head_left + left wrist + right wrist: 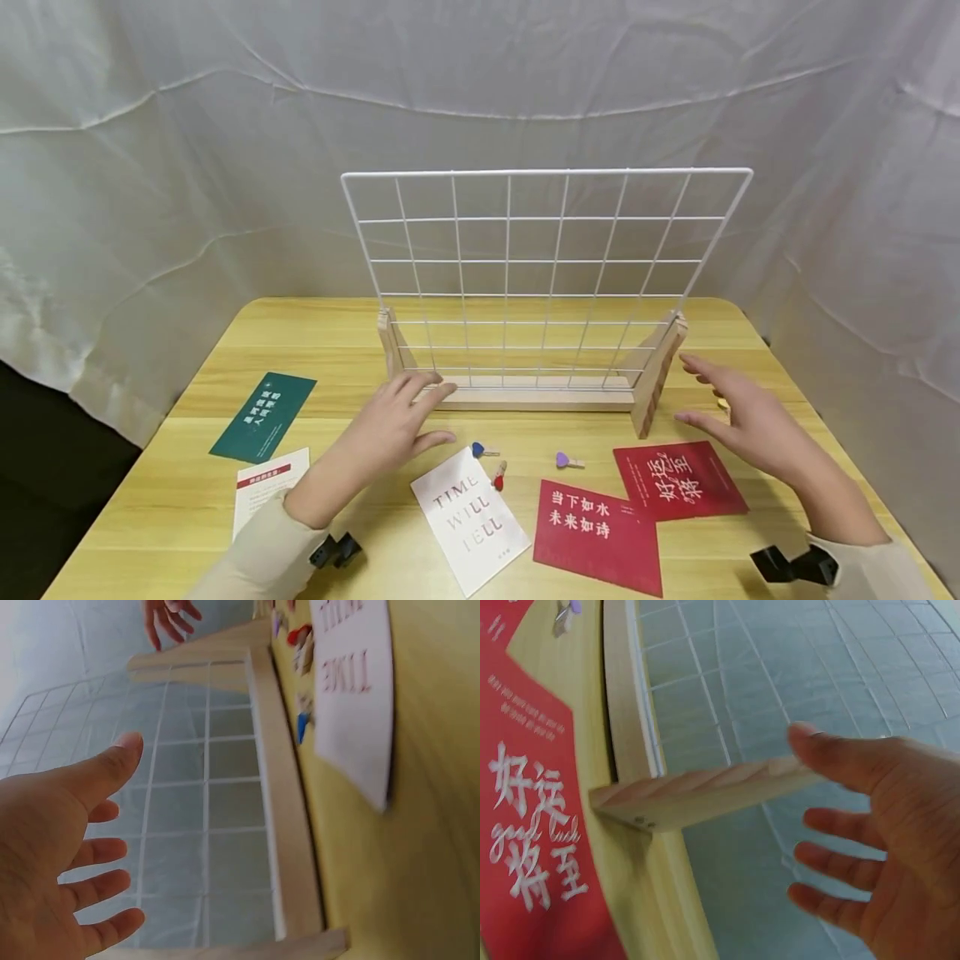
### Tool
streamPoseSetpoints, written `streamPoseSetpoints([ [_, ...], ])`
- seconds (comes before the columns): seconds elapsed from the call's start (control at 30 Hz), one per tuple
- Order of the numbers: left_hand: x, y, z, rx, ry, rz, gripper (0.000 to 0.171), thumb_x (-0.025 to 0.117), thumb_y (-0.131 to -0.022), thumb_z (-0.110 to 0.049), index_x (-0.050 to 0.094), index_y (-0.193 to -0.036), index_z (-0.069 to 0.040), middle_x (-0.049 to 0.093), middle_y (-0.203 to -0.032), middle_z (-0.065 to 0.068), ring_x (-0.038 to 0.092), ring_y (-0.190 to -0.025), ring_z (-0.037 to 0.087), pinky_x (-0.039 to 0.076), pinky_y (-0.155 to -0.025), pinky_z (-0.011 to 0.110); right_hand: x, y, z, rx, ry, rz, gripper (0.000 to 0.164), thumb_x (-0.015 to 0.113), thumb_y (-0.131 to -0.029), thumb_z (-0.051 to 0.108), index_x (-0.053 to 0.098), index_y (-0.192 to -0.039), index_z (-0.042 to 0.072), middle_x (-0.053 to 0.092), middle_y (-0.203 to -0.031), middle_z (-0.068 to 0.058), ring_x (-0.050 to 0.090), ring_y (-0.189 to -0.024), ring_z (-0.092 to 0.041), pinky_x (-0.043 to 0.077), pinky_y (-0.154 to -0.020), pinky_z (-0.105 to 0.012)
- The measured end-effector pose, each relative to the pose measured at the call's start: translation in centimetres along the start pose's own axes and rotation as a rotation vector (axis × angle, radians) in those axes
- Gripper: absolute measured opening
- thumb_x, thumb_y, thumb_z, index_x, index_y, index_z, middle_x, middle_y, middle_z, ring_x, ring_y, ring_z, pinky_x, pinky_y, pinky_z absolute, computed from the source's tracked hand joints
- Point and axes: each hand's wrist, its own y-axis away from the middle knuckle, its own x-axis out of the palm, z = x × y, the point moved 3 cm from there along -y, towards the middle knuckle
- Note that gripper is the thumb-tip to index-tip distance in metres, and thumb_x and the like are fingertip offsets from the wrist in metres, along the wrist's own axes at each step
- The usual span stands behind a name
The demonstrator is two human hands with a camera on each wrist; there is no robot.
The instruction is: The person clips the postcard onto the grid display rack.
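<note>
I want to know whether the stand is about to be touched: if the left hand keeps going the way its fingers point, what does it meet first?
Probably the wooden base of the white wire grid: the left hand is open, its fingers pointing at the bar's left end, though whether they touch it is unclear.

The head view looks down and forward over the table (pixel 675 333) at the wire grid stand (pixel 540 275). Each wrist view sits low and close behind its own hand, tilted sideways, facing that stand (pixel 285 825) (pixel 697 795); all three share its wooden base and mesh
</note>
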Motion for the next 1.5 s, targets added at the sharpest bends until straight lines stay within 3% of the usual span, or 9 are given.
streamPoseSetpoints([
  [0.13, 1.3, -0.1, -0.5, -0.004, 0.075, 0.079, 0.06, 0.068, -0.088, -0.047, 0.056, -0.133, -0.009, 0.056, -0.128, 0.01, 0.051, -0.119, 0.028, 0.043, -0.103, 0.045, 0.7, 0.9, -1.1, 0.014, 0.013, 0.088, 0.076, 0.08, -0.082, 0.034, 0.046, -0.142, 0.0, 0.054, -0.133, -0.025, 0.05, -0.117, -0.047, 0.043, -0.09, -0.065],
  [0.37, 3.0, -0.8, -1.0, -0.065, 0.205, 0.22, 0.06, 0.066, -0.091, -0.047, 0.054, -0.137, -0.011, 0.056, -0.132, 0.007, 0.05, -0.124, 0.025, 0.04, -0.106, 0.042, 2.0, 2.8, -3.1, 0.081, -0.089, 0.201, 0.076, 0.083, -0.076, 0.041, 0.053, -0.136, 0.005, 0.056, -0.131, -0.021, 0.048, -0.12, -0.047, 0.042, -0.09, -0.067],
  [0.57, 4.7, -1.5, -1.4, -0.075, 0.234, 0.33, 0.058, 0.063, -0.092, -0.049, 0.055, -0.137, -0.013, 0.056, -0.133, 0.003, 0.051, -0.123, 0.022, 0.041, -0.106, 0.04, 3.0, 3.6, -4.4, 0.143, -0.175, 0.264, 0.078, 0.084, -0.074, 0.041, 0.053, -0.137, 0.007, 0.052, -0.135, -0.023, 0.041, -0.125, -0.052, 0.039, -0.092, -0.07],
  [0.63, 5.3, -1.7, -1.6, -0.068, 0.235, 0.36, 0.056, 0.063, -0.093, -0.048, 0.057, -0.135, -0.012, 0.057, -0.133, 0.004, 0.051, -0.123, 0.023, 0.04, -0.107, 0.041, 3.3, 3.9, -4.7, 0.144, -0.176, 0.265, 0.077, 0.084, -0.073, 0.04, 0.054, -0.136, 0.007, 0.054, -0.134, -0.02, 0.045, -0.124, -0.048, 0.042, -0.094, -0.063],
  [0.77, 6.2, -2.0, -1.7, -0.074, 0.235, 0.4, 0.052, 0.062, -0.093, -0.047, 0.059, -0.132, -0.012, 0.058, -0.132, 0.004, 0.051, -0.125, 0.024, 0.034, -0.111, 0.043, 3.6, 4.2, -5.4, 0.158, -0.159, 0.272, 0.076, 0.085, -0.072, 0.042, 0.056, -0.134, 0.009, 0.057, -0.131, -0.016, 0.048, -0.122, -0.041, 0.042, -0.096, -0.034],
  [0.83, 6.5, -2.0, -1.6, -0.086, 0.238, 0.405, 0.05, 0.062, -0.093, -0.046, 0.06, -0.13, -0.012, 0.059, -0.131, 0.003, 0.051, -0.126, 0.024, 0.032, -0.113, 0.044, 3.8, 4.4, -5.6, 0.165, -0.148, 0.271, 0.076, 0.085, -0.07, 0.044, 0.057, -0.133, 0.01, 0.057, -0.13, -0.015, 0.048, -0.121, -0.039, 0.04, -0.094, -0.031],
  [1.07, 7.2, -1.6, -1.3, -0.082, 0.269, 0.435, 0.044, 0.066, -0.092, -0.042, 0.065, -0.125, -0.013, 0.061, -0.124, 0.0, 0.055, -0.118, 0.021, 0.043, -0.104, 0.037, 4.1, 4.9, -6.0, 0.16, -0.156, 0.278, 0.074, 0.087, -0.068, 0.041, 0.061, -0.129, 0.01, 0.057, -0.128, -0.017, 0.046, -0.118, -0.044, 0.037, -0.093, -0.065],
  [1.3, 7.5, -1.8, -0.4, -0.079, 0.286, 0.411, 0.037, 0.067, -0.092, -0.04, 0.068, -0.118, -0.014, 0.062, -0.116, -0.003, 0.058, -0.109, 0.016, 0.047, -0.097, 0.031, 4.5, 5.0, -6.2, 0.128, -0.078, 0.26, 0.068, 0.089, -0.064, 0.041, 0.064, -0.123, 0.019, 0.057, -0.126, -0.013, 0.046, -0.113, -0.037, 0.041, -0.088, -0.063],
  [1.5, 8.0, -1.3, -0.1, -0.093, 0.325, 0.416, 0.026, 0.066, -0.094, -0.035, 0.071, -0.112, -0.016, 0.061, -0.111, -0.008, 0.058, -0.105, 0.011, 0.048, -0.094, 0.029, 4.9, 5.3, -6.4, 0.165, -0.064, 0.301, 0.069, 0.089, -0.061, 0.041, 0.064, -0.121, 0.019, 0.055, -0.126, -0.014, 0.044, -0.113, -0.039, 0.042, -0.086, -0.065],
])
